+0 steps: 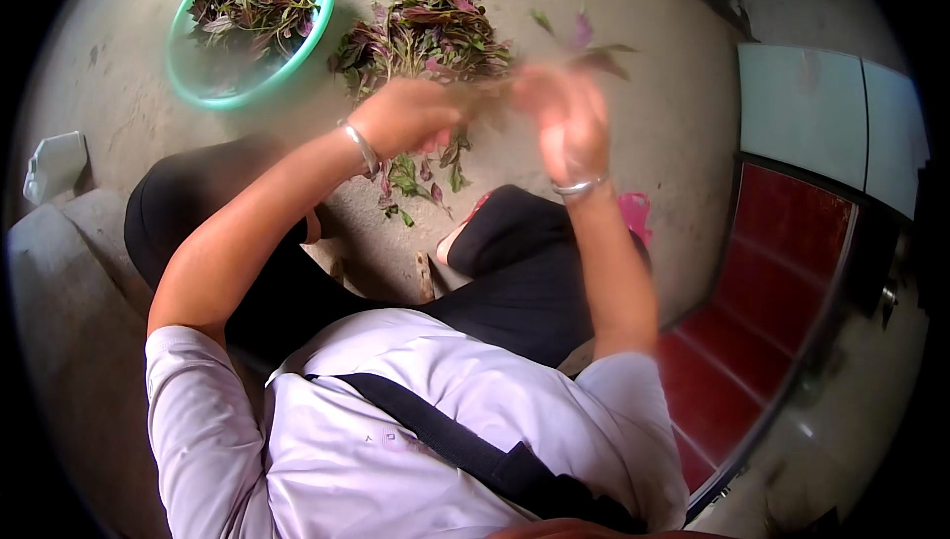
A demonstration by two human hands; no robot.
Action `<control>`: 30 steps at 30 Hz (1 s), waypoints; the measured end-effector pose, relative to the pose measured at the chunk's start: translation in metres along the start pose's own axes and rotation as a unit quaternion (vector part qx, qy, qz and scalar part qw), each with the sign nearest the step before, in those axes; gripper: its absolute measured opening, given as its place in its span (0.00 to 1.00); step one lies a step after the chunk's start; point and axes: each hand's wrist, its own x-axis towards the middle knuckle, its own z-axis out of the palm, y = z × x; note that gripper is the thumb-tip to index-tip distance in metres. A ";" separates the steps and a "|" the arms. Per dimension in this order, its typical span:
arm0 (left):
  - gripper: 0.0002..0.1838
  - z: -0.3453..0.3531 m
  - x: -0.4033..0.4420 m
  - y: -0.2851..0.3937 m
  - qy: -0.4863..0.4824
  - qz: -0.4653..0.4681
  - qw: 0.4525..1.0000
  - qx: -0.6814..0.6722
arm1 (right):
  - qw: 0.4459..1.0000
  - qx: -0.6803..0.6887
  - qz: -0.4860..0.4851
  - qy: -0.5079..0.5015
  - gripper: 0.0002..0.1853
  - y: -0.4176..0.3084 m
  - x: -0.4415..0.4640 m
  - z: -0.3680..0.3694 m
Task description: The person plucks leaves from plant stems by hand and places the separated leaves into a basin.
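My left hand (408,115), with a silver bangle at the wrist, is closed in front of a heap of green and purple leafy stems (435,24) on the floor. What its fingers hold is hard to make out. To its right, my right hand (566,113) is blurred by motion, its fingers bent around a leafy sprig (594,49) whose purple and green leaves stick out above. Loose leaves (416,181) lie on the floor below my left hand. A green-rimmed basin (324,19) at the upper left holds more leafy stems.
Grey concrete floor (663,123) surrounds the heap. My bent legs in black trousers (524,242) are close below the hands. A pink object (635,215) lies beside my right forearm. Red tiles (782,252) and pale panels (802,108) stand at the right, a whitish container (56,165) at the far left.
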 end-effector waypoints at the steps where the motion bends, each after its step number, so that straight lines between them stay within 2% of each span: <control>1: 0.06 -0.003 -0.001 0.000 -0.001 -0.014 0.999 0.031 | 1.000 0.007 -0.013 0.016 0.08 -0.002 0.002 -0.002; 3: 0.08 -0.007 0.002 -0.020 -0.001 0.021 0.979 0.203 | 0.998 0.011 -0.051 0.028 0.08 -0.010 0.005 -0.004; 5: 0.14 -0.003 -0.008 -0.015 0.011 0.087 0.928 0.362 | 0.999 0.013 -0.033 0.023 0.08 -0.019 0.006 -0.003; 8: 0.17 0.005 -0.014 -0.027 0.072 0.137 0.849 0.505 | 1.000 -0.011 0.005 0.013 0.06 -0.021 0.005 -0.002; 9: 0.18 0.005 -0.013 -0.025 0.099 0.141 0.848 0.502 | 1.000 -0.017 0.021 0.004 0.06 -0.017 0.003 -0.003; 12: 0.17 -0.003 -0.005 0.007 0.088 0.055 0.937 0.332 | 0.998 -0.044 0.050 -0.017 0.05 -0.011 -0.003 0.000; 13: 0.14 -0.005 -0.002 0.009 0.083 0.076 0.970 0.216 | 0.997 -0.054 0.056 -0.019 0.05 -0.009 -0.004 0.002; 16: 0.13 -0.001 0.000 0.019 -0.030 0.105 0.994 -0.020 | 0.993 -0.107 0.047 -0.027 0.05 -0.001 -0.006 0.012; 17: 0.14 0.003 0.001 0.021 -0.055 0.167 0.984 -0.003 | 0.989 -0.141 0.032 -0.039 0.05 0.004 -0.005 0.011; 20: 0.12 0.007 0.002 0.011 -0.014 0.141 0.989 0.033 | 0.978 -0.204 0.012 -0.040 0.05 0.012 -0.004 0.015; 25: 0.08 0.003 0.001 0.017 -0.001 0.112 0.989 0.092 | 0.967 -0.250 -0.004 -0.054 0.06 0.019 -0.002 0.010; 28: 0.08 0.002 0.004 0.013 0.016 0.108 0.989 0.104 | 0.948 -0.303 -0.090 -0.038 0.06 0.023 -0.006 0.019; 29: 0.08 0.002 0.003 0.013 0.025 0.107 0.988 0.106 | 0.892 -0.434 -0.122 -0.040 0.05 0.020 -0.008 0.017; 30: 0.08 0.001 0.003 0.015 0.034 0.089 0.992 0.079 | 0.874 -0.435 -0.210 -0.059 0.06 0.023 -0.007 0.018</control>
